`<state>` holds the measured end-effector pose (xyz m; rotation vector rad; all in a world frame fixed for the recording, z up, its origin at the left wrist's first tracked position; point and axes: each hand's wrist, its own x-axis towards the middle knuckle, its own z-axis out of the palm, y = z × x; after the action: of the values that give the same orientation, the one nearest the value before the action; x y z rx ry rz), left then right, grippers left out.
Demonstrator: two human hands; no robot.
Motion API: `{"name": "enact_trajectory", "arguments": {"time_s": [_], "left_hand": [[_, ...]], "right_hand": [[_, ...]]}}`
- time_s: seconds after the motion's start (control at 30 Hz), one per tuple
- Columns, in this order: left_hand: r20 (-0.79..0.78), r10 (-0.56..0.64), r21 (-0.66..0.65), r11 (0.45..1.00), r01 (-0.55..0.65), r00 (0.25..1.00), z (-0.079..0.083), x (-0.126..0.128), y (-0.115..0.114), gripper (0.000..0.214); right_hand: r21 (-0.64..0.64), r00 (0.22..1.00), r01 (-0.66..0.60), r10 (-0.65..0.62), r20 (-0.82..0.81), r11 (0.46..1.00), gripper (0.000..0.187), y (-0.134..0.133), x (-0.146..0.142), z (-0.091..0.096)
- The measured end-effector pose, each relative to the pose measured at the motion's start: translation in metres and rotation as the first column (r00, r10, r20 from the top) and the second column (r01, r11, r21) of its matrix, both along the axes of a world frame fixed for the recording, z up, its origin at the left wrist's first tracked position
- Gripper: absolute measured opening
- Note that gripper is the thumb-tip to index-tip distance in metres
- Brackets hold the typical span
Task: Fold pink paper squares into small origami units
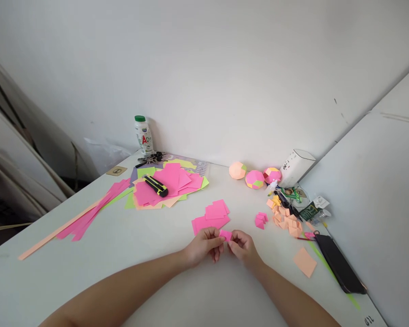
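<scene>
My left hand (204, 245) and my right hand (242, 247) meet over the white table (129, 268), both pinching one small pink paper piece (226, 235) between their fingertips. Just beyond them lie loose pink paper squares (213, 215). A few small folded pink pieces (261, 220) sit to the right of those. A heap of folded orange pieces (286, 220) lies further right.
A pile of pink, green and orange sheets (170, 184) carries a yellow-black utility knife (156, 185). Long paper strips (85, 218) run left. Three paper balls (255, 178), a white box (296, 167), a bottle (143, 135), keys (152, 158) and a black phone (339, 263) are near the wall.
</scene>
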<state>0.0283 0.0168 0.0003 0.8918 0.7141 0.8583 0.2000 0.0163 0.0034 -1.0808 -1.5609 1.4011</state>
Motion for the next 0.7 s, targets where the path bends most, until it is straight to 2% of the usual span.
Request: {"name": "enact_trajectory", "arguments": {"time_s": [0.2,0.33,0.57,0.7], "left_hand": [[0.017,0.028,-0.021,0.999,-0.028,0.999,-0.0005,-0.0013,0.0009,0.036],[0.010,0.010,-0.009,1.000,-0.010,1.000,-0.0005,-0.0029,0.0019,0.034],[-0.027,-0.031,-0.006,0.999,0.031,0.999,0.0016,-0.0024,0.0004,0.037],[0.005,-0.051,-0.020,0.999,0.051,0.999,0.0023,-0.0027,0.0011,0.034]], "right_hand": [[-0.035,0.996,-0.011,0.008,-0.086,0.999,0.013,0.0009,0.0026,-0.0034],[-0.048,0.982,-0.037,0.028,-0.186,0.998,0.019,0.0020,0.0021,-0.0035],[-0.067,0.991,0.016,-0.025,-0.130,0.998,0.024,0.0048,0.0003,0.0004],[-0.078,0.991,0.050,-0.060,-0.124,0.996,0.025,0.0028,-0.0008,0.0006]]}}
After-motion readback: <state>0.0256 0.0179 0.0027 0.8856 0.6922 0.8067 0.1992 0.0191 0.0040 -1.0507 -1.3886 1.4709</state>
